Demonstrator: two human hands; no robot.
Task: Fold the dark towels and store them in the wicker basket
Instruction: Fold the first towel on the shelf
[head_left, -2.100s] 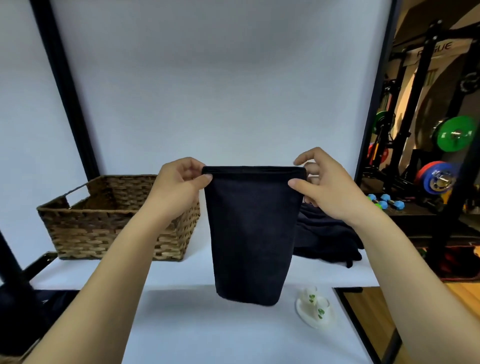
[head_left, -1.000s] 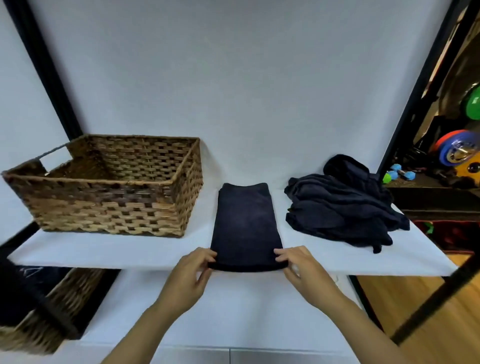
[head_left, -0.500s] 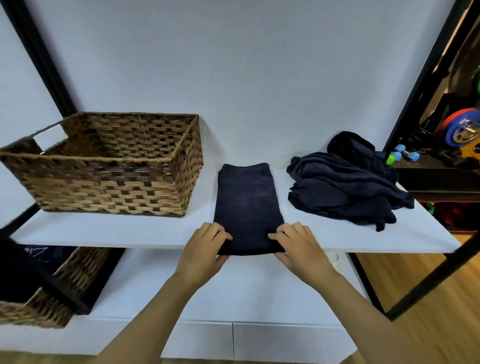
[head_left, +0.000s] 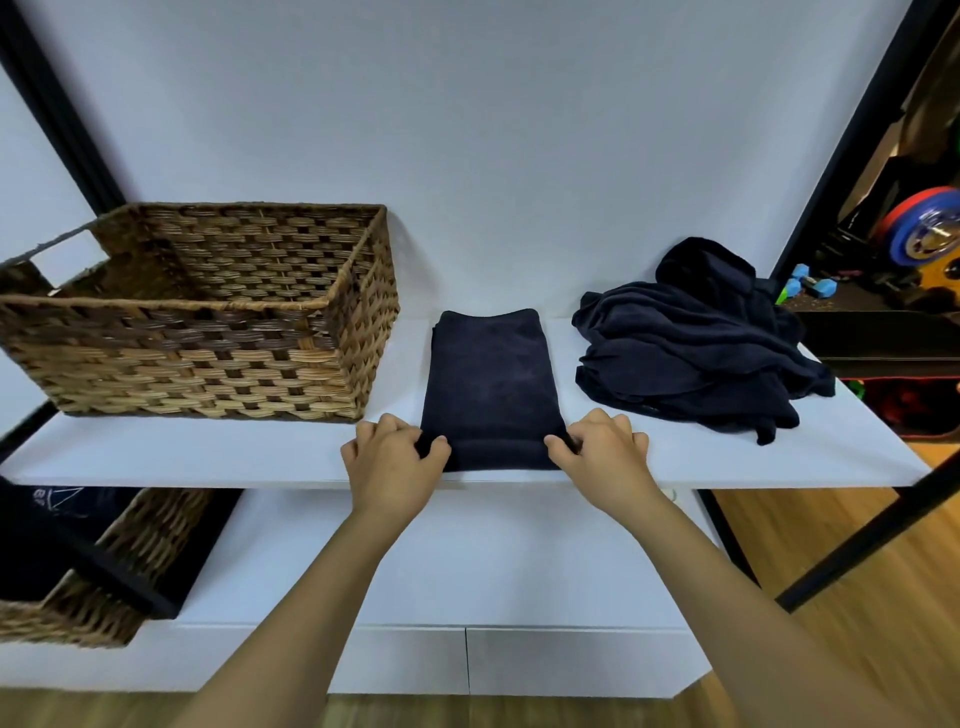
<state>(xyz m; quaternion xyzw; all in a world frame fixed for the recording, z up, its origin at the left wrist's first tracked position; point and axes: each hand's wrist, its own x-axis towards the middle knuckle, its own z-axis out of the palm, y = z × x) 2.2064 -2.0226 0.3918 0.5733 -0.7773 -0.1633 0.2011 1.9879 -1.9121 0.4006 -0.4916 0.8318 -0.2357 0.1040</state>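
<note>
Folding is the step in hand: one dark towel (head_left: 491, 384) lies as a long narrow strip on the white shelf (head_left: 208, 457), between the wicker basket (head_left: 208, 312) and a heap of unfolded dark towels (head_left: 696, 353), its near end at the shelf's front edge. The left hand (head_left: 392, 462) pinches the near left corner, thumb on top and fingers curled beside the cloth; the right hand (head_left: 602, 452) does the same at the near right corner. Both hands are closed on the fabric, not flat on it. Judging by this grip, the next move is likely to lift the near edge and carry it over toward the far end to halve the strip, keeping the two corners level so the sides line up. After that the bundle would go left into the basket, whose visible inside shows no towels, and the heap remains to be folded
</note>
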